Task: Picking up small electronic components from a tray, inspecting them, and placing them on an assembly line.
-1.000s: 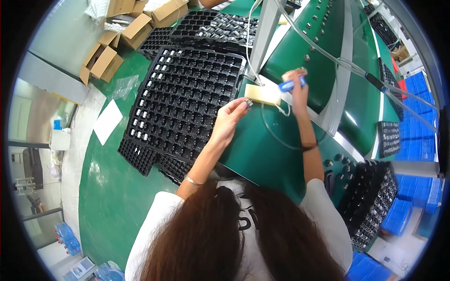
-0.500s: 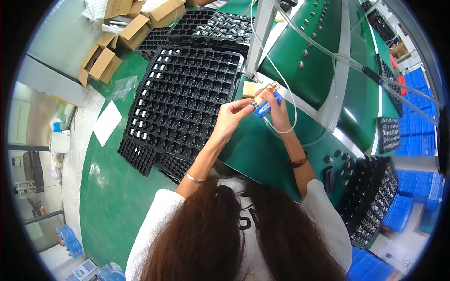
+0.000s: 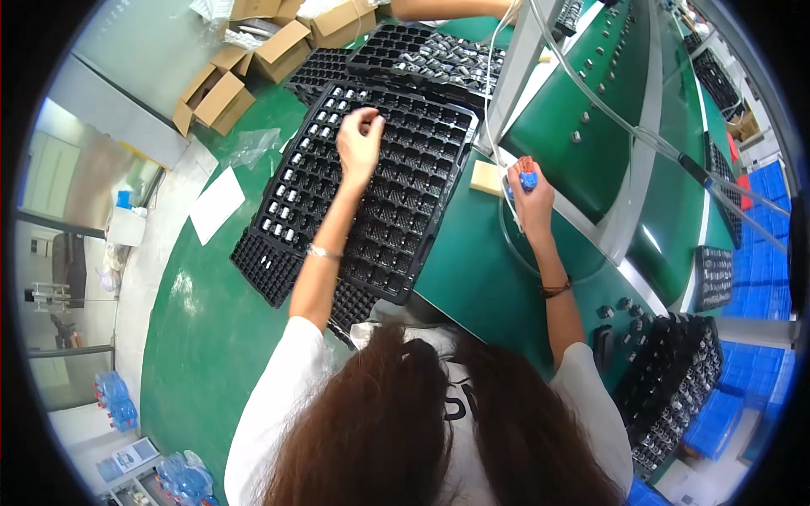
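Note:
My left hand (image 3: pixel 360 148) is over the upper left of a large black compartment tray (image 3: pixel 396 198), fingers curled together in a pinch. What it holds, if anything, is hidden. Small silver metal parts (image 3: pixel 289 174) sit in the tray's left columns; the other pockets look bare. My right hand (image 3: pixel 531 201) grips a blue-bodied tool with copper-coloured ends (image 3: pixel 528 174) over the green bench, its lower part covered by my fingers. Just left of that hand lies a yellowish block (image 3: pixel 486 178). A thin white cable (image 3: pixel 492 110) hangs close by it.
More black trays with metal parts (image 3: pixel 447 63) stand behind, another stack (image 3: pixel 671 392) at the right. A green conveyor (image 3: pixel 591 126) carries spaced small parts beyond a metal post (image 3: pixel 525 63). Someone else's forearm (image 3: pixel 451 8) reaches in at the top. Cardboard boxes (image 3: pixel 221 101) sit far left.
My left hand has left the blue tool and moved left over the tray. My right hand keeps the tool, now slightly lower and turned upright. The whole view has shifted a little.

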### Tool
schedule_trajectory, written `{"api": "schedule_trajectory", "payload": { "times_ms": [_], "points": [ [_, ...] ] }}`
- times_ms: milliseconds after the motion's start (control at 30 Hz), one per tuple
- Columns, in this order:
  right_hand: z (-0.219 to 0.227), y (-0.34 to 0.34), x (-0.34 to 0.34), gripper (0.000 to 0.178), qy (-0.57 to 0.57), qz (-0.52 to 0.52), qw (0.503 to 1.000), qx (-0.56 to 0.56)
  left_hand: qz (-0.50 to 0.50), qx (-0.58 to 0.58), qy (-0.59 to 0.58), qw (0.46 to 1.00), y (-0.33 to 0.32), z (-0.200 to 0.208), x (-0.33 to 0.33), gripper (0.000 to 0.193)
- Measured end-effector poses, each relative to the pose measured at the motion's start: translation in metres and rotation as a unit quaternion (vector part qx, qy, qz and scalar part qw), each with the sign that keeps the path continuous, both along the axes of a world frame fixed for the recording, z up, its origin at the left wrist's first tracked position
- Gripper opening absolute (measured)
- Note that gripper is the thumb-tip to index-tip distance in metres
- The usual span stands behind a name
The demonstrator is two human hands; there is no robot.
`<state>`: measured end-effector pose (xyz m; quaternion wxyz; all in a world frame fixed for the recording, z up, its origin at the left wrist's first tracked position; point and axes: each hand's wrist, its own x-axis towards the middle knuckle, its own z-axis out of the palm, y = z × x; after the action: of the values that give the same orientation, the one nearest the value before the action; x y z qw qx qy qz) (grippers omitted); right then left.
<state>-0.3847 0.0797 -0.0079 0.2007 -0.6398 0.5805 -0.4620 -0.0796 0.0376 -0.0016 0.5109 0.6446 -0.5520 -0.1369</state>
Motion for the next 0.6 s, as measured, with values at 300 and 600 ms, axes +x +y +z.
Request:
{"api": "schedule_trajectory", "payload": {
  "times_ms": [300,600],
  "points": [
    [0.008,0.025,-0.007,0.058,0.027,-0.012,0.998,0.062,0.078,0.138,-0.257,0.953,-0.104,-0.021,0.067,0.021],
    [0.008,0.053,-0.071,0.033,-0.179,0.022,0.983,0.035,0.102,0.138,-0.266,0.949,-0.106,0.007,0.053,0.022]
  ]
}}
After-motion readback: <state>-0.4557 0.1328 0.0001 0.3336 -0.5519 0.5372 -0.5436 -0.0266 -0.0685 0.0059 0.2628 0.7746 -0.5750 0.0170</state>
